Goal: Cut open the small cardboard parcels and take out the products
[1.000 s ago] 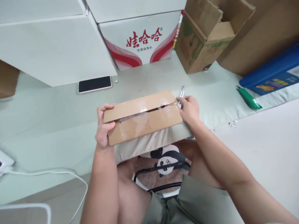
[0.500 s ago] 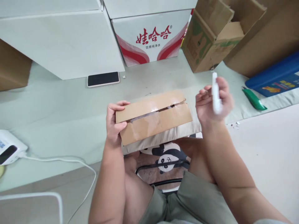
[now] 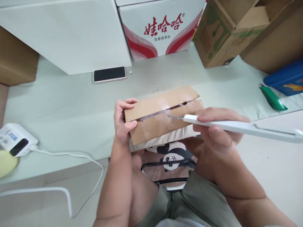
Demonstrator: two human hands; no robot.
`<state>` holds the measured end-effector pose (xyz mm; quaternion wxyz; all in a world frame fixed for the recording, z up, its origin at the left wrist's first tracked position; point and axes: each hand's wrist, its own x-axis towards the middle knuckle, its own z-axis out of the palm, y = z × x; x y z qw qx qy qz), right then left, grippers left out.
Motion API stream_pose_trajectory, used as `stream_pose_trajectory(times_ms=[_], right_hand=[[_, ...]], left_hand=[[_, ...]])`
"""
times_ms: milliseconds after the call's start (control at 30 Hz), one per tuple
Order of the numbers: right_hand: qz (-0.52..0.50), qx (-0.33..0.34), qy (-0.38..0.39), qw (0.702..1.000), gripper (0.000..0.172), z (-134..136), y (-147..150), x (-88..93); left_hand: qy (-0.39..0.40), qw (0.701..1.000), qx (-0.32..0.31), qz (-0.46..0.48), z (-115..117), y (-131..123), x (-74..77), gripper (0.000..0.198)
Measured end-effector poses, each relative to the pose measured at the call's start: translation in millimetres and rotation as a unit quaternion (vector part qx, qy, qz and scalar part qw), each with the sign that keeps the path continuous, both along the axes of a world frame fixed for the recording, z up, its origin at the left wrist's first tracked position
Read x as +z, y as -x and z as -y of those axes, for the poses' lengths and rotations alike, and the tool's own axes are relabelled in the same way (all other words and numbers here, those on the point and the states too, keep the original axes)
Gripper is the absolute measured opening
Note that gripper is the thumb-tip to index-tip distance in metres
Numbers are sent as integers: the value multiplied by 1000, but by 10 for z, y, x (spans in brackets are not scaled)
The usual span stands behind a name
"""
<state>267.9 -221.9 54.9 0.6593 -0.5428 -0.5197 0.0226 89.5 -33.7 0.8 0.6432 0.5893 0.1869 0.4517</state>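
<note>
A small brown cardboard box [image 3: 151, 130] is tilted up at the table's front edge, its two flaps split by a narrow gap with clear tape across it. My left hand [image 3: 124, 119] grips the box's left end, thumb on the front flap and fingers behind. In my right hand [image 3: 220, 126] is a white utility knife [image 3: 246, 126], its thin blade pointing left, over the front flap close to the gap. Whether the blade touches the cardboard I cannot tell.
A phone [image 3: 110, 74] lies behind the box, before a white carton [image 3: 163, 31] with red lettering. An open brown carton [image 3: 217, 41] and a green-handled tool [image 3: 272, 98] are at right. A white device [image 3: 17, 138] with a cable [image 3: 68, 154] sits at left.
My right hand has turned and moved the utility knife from upright beside the box to lying sideways, blade over the flap. My left hand still holds the box. The view has shifted slightly.
</note>
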Motion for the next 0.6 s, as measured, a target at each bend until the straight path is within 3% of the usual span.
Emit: stream_pose_trajectory(times_ms=[100, 233, 600], right_hand=[[62, 28, -9, 998, 15, -38, 5, 39], [119, 31, 20, 992, 20, -72, 26, 80], [105, -12, 41, 994, 16, -54, 57, 65]], left_hand=[[2, 1000, -4, 3, 13, 3, -1, 53], [-6, 1000, -9, 6, 8, 6, -10, 54], [-13, 1000, -11, -5, -14, 10, -14, 56]])
